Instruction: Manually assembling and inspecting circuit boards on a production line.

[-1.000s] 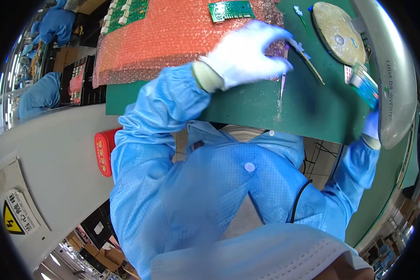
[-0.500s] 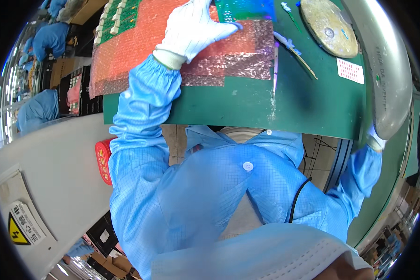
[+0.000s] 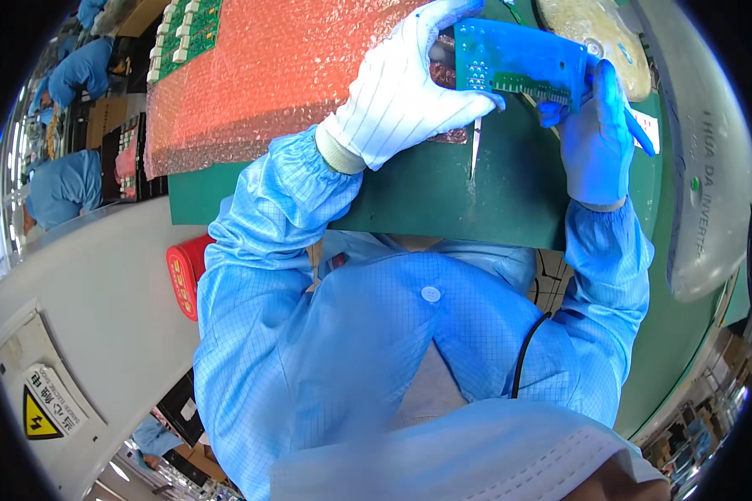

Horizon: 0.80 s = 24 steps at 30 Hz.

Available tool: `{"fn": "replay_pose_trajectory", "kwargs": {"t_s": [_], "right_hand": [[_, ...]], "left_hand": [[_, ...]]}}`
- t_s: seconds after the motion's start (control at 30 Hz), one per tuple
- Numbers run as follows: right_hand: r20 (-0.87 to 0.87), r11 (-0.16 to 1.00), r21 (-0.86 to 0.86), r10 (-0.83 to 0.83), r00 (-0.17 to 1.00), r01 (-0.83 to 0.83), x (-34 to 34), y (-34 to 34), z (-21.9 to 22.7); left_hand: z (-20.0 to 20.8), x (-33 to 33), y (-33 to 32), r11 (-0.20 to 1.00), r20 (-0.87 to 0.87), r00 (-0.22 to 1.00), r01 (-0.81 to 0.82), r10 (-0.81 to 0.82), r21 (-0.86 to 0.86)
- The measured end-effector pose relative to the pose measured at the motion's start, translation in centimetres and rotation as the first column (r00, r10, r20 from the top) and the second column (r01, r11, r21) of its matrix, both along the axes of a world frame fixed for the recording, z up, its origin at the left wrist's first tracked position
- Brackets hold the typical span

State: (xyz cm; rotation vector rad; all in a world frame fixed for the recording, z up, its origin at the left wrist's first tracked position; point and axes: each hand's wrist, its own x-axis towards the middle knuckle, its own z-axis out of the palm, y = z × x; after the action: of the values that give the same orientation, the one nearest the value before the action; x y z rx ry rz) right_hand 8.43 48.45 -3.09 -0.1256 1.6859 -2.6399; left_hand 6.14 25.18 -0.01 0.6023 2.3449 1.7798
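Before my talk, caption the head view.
Gloved left hand and right hand hold a printed circuit board near pink bubble wrap.

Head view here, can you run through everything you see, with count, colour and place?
Circuit board: 1, green, lit blue, between the hands
Other circuit boards: several, green with white parts, upper left
Bubble wrap: pink-red, on the table's left
Table: 1, green, below the hands
Stained plate: 1, beige, upper right
Card: 1, white and red, behind the right hand
Curved casing: 1, silver-grey, far right
Box: 1, red, beside the left sleeve
Warning sign: 1, yellow and black, lower left
Co-workers: several, blue clothing, left background
Cord: 1, black, against the jacket
Mask: 1, pale blue, bottom
Jacket: 1, blue, centre
Left hand: 1, white striped glove, board's left end
Right hand: 1, glove lit blue, board's right end
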Motion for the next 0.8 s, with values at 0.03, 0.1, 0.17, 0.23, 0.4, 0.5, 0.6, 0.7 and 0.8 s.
{"fn": "replay_pose_trajectory", "kwargs": {"t_s": [0.03,0.1,0.17,0.23,0.4,0.5,0.6,0.7,0.8], "right_hand": [[0.005,1.0,-0.004,0.006,1.0,-0.006,0.0,-0.1,-0.2],[0.005,0.998,-0.065,0.004,1.0,-0.003,0.1,-0.3,-0.7],[-0.002,0.998,-0.064,0.02,1.0,-0.02,0.2,-0.3,0.0],[-0.008,0.997,-0.065,0.039,0.999,-0.039,0.4,-0.3,0.0],[-0.014,0.999,-0.037,0.01,1.0,-0.01,0.2,-0.2,-0.5],[0.011,0.998,-0.024,-0.054,0.998,0.054,0.3,-0.4,-0.6],[-0.114,0.974,0.177,-0.12,0.986,0.139,-0.4,0.0,-0.5],[-0.137,0.859,0.421,-0.256,0.957,0.29,-0.8,1.2,0.4],[-0.352,0.634,0.682,-0.152,0.924,0.364,-1.3,0.8,0.4]], "left_hand": [[-0.8,-0.3,-0.3,1.0,0.005,1.0,-0.006,0.006,-0.004],[-2.3,-1.1,-0.7,0.982,-0.609,0.778,0.189,-0.15,-0.002],[-2.2,-0.4,-0.4,0.982,-0.298,0.949,0.143,-0.102,0.119],[-2.0,0.0,-0.3,0.976,0.057,0.996,0.057,-0.071,0.211],[-2.1,0.0,-0.5,0.984,0.006,0.998,0.066,-0.068,0.167],[-1.9,0.1,-0.2,0.959,0.088,0.991,0.071,-0.098,0.274],[-1.5,-0.4,-0.4,0.81,0.296,0.939,-0.034,-0.174,0.585],[1.1,-0.9,-0.5,0.766,0.427,0.902,-0.231,-0.063,0.6],[-1.6,-2.1,-3.1,0.852,0.155,0.987,-0.038,-0.051,0.522]]}}
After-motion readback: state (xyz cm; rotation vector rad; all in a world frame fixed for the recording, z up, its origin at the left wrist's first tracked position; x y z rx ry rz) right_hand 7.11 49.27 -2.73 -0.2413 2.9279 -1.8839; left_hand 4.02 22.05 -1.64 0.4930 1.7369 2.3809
